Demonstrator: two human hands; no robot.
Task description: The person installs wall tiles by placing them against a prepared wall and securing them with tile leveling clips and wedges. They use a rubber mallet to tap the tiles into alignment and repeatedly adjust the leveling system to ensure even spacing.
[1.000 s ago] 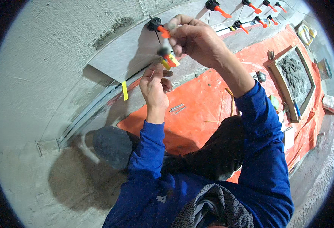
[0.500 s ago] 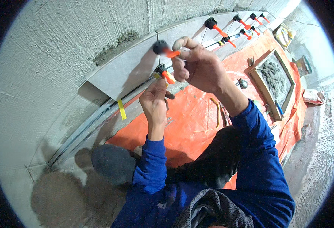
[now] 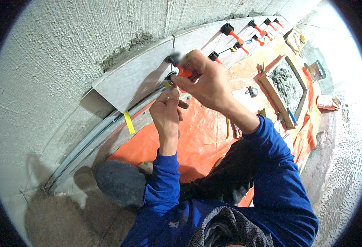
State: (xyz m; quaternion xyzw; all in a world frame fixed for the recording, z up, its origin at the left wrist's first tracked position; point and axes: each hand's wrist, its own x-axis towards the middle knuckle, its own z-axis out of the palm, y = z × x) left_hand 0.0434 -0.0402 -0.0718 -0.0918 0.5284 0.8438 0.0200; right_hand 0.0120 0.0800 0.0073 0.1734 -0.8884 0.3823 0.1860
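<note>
Grey tiles (image 3: 125, 86) stand against the rough wall in a row, with black-and-orange tile levelling clips along their joints. At the nearest joint sit an upper tile levelling clip (image 3: 183, 71) and a lower tile levelling clip (image 3: 170, 75). My right hand (image 3: 209, 82) is closed round the orange handle of the upper clip, its thumb tip reaching down by the lower one. Just below, my left hand (image 3: 166, 112) pinches the lower clip's orange end, which the fingers mostly hide. A blurred patch covers part of the upper clip's black cap.
Farther along the row, more tile levelling clips (image 3: 232, 33) stick out. A metal rail (image 3: 86, 142) runs under the tiles, with a yellow strip (image 3: 129, 122) hanging near it. On the orange sheet (image 3: 148, 144) rests a wooden-framed tray (image 3: 267, 86) of wet mortar (image 3: 286, 82). A bucket (image 3: 317, 71) stands beyond.
My right hand has moved down and left, closing in on the clips at the near joint. My left hand keeps its pinch at the lower clip. The whole view has shifted slightly.
</note>
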